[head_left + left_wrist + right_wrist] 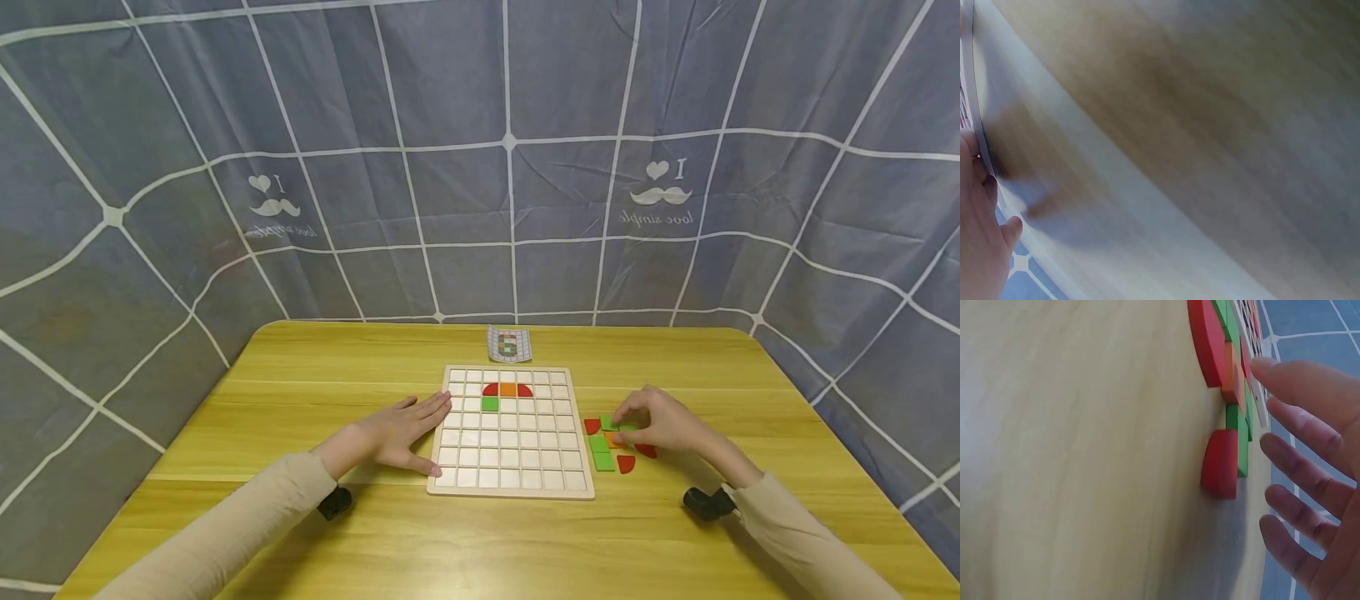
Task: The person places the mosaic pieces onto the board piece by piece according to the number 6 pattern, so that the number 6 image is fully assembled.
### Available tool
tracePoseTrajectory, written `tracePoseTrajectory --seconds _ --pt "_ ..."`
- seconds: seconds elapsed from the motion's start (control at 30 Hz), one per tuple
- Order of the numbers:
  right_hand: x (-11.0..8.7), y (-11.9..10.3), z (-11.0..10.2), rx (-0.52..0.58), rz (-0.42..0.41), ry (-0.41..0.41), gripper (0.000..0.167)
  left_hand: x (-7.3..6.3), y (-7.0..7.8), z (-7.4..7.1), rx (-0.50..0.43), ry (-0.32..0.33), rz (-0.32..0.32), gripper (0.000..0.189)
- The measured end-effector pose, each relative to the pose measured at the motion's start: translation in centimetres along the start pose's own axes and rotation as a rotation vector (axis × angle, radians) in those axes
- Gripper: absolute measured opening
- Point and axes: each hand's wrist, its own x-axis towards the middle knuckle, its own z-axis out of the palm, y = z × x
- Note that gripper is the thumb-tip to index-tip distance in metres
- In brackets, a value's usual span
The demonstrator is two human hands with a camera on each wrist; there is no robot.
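A pale wooden grid board (510, 458) lies in front of me in the head view. In its upper rows sit an orange square (507, 389) between two red quarter-round tiles (491, 390), and a green square (490, 404) below the left red one. My left hand (401, 429) is spread out, its fingers and thumb touching the board's left edge. Right of the board, my right hand (660, 421) hovers low over loose tiles, fingers apart and nothing between them. Under it are green squares (602, 454), an orange tile (1232, 378) and red rounded tiles (1220, 465), some partly hidden.
Behind the board lies a small creased paper card (509, 344) with a coloured grid pattern. Everything rests on a yellow wood-grain table (420, 550). A grey-blue curtain (465, 200) with white lines hangs around its back and sides. Dark wrist devices (708, 503) sit at both cuffs.
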Motion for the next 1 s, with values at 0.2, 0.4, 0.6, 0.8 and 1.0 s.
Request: tracePoseTrajectory --seconds 0.2,0.4,0.6,0.8,1.0 --pt "-0.8 0.1 0.0 0.023 0.014 -0.003 0.017 0.0 0.1 0.0 0.004 0.001 0.002 0.103" --pt "-1.1 0.1 0.2 0.019 0.067 -0.01 0.018 0.0 0.2 0.0 -0.001 0.002 0.006 0.103" --pt "-1.2 0.1 0.2 0.009 0.089 -0.025 0.02 0.0 0.1 -0.1 0.01 0.003 0.007 0.104" --pt "-1.1 0.1 0.0 -0.019 0.096 -0.047 0.022 0.1 0.2 -0.1 0.01 0.001 0.004 0.103" --pt "-0.9 0.0 0.1 -0.029 0.079 -0.066 0.024 0.1 0.2 -0.1 0.019 0.002 0.003 0.103"
